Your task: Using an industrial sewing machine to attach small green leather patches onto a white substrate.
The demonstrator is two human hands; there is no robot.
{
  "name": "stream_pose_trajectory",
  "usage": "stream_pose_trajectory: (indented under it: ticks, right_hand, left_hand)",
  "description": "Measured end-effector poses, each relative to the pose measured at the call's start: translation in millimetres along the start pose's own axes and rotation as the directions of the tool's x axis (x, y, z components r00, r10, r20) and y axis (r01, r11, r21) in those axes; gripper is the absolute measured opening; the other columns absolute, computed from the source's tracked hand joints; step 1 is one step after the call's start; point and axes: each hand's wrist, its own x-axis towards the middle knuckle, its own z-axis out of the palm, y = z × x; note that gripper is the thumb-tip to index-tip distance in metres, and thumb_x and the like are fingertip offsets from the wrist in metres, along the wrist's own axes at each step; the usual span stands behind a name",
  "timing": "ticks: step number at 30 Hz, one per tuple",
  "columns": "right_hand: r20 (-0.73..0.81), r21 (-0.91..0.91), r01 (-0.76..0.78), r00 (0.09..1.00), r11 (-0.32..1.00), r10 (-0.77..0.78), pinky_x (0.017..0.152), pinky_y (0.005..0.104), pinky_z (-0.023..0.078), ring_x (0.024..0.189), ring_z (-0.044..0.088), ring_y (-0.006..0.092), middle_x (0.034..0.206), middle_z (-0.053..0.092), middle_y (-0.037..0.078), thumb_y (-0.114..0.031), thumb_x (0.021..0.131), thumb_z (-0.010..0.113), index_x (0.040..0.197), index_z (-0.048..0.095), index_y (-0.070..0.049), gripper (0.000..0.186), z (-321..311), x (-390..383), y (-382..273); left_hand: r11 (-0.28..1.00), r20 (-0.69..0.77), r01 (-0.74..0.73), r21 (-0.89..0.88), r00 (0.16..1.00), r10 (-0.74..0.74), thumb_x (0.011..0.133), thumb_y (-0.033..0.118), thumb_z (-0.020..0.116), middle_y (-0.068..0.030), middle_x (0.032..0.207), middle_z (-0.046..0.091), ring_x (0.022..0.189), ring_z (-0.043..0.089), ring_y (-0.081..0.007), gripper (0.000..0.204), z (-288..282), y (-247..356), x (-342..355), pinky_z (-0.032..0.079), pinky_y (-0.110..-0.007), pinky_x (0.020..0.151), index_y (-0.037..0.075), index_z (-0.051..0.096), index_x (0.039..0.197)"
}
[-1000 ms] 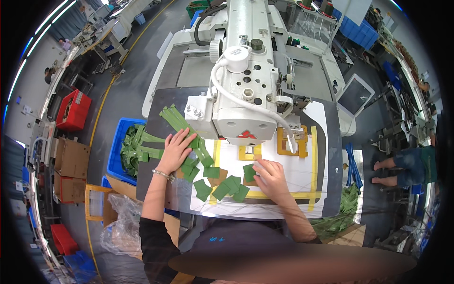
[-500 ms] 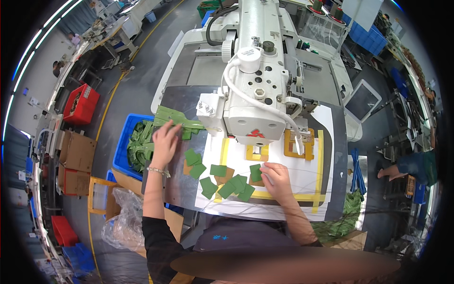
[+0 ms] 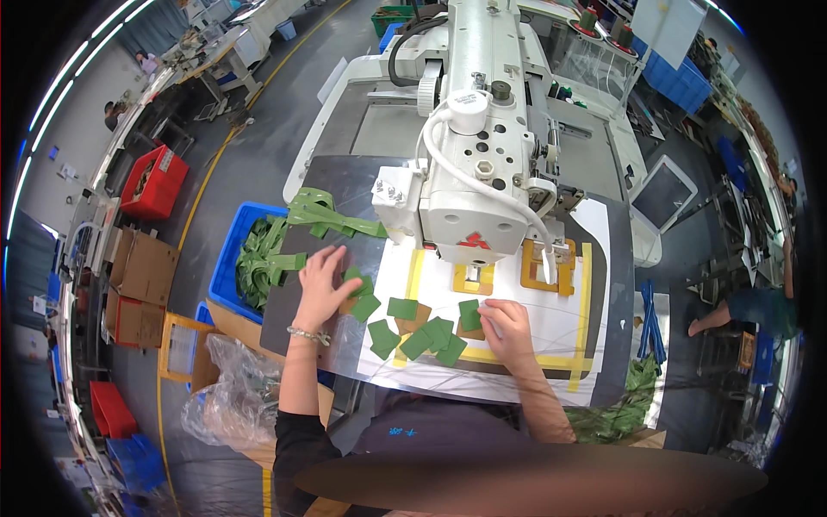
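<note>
My left hand (image 3: 321,289) is over the left part of the work plate, fingers apart, its thumb beside a green square patch (image 3: 363,308) in a small overlapping group. My right hand (image 3: 510,333) pinches the right edge of another green square patch (image 3: 469,314), which lies over a tan piece (image 3: 470,333). Between the hands several more green squares (image 3: 417,344) lie scattered and overlapping on white paper (image 3: 551,336) edged with yellow tape (image 3: 587,302). Green straps (image 3: 312,208) lie beyond my left hand, some reaching toward the sewing machine head (image 3: 472,215).
Left of the plate stands a blue bin (image 3: 226,267) heaped with green straps. Yellow clamp frames (image 3: 547,265) sit under the machine at right. A screen (image 3: 663,193) stands farther right, above blue straps (image 3: 652,323). Clear plastic wrap (image 3: 228,396) lies at lower left.
My left hand has come away from the green straps, moving right and nearer to me, to the leftmost patches. My right hand stays at the same patch. The whole view has shifted slightly.
</note>
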Motion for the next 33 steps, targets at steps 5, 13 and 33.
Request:
stream_pose_trajectory:
  ticks: [5,13,33]
  right_hand:
    - [0.005,0.006,0.023,1.000,1.000,-0.023,0.085,0.0381,0.042,0.095,0.059,0.0263,0.099,0.064,0.008,-0.002,0.074,0.069,0.090,0.067,-0.006,0.017,1,1,-3]
    - [-0.064,-0.008,0.027,0.998,1.000,-0.027,0.083,0.0397,0.044,0.095,0.060,0.0278,0.101,0.065,0.008,-0.001,0.074,0.069,0.092,0.067,-0.006,0.019,-2,-16,-16]
    - [0.594,0.770,-0.637,0.691,-0.044,0.413,0.047,0.0168,0.033,0.053,0.044,0.0016,0.069,0.056,-0.003,-0.006,0.089,0.064,0.090,0.062,-0.002,0.005,-35,-81,-52]
  left_hand:
    - [0.954,0.221,0.171,-0.246,0.968,-0.116,0.059,0.027,0.086,-0.0060,0.100,0.050,0.100,0.047,-0.0257,0.066,12,-10,-11,0.037,-0.039,0.088,0.009,0.057,0.116]
    - [0.830,0.144,0.257,-0.495,0.966,-0.213,0.064,0.007,0.081,-0.0038,0.088,0.051,0.074,0.052,-0.0197,0.037,10,-1,-13,0.044,-0.030,0.070,0.005,0.062,0.097]
    - [0.384,-0.122,-0.915,-0.125,0.398,0.909,0.078,0.009,0.067,0.0009,0.103,0.067,0.092,0.063,-0.0127,0.023,8,181,-95,0.042,-0.025,0.065,0.013,0.071,0.100]
